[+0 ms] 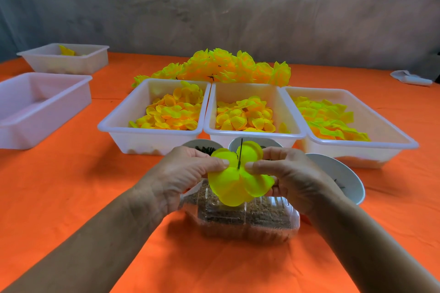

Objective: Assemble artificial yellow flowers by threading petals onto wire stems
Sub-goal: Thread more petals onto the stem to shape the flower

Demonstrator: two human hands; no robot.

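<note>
Both hands pinch a yellow petal cluster (238,183) from either side, the left hand (188,173) and the right hand (290,173) with thumbs pressed near its centre, where a dark wire stem (240,153) pokes upward. Just beneath sits a clear plastic container (250,219) of brown material on the orange worktop (71,197). Small white bowls (342,173) stand behind the hands. Farther back, three white trays (152,135) hold loose yellow petals (173,112), and finished yellow flowers (221,66) lie heaped beyond them.
</note>
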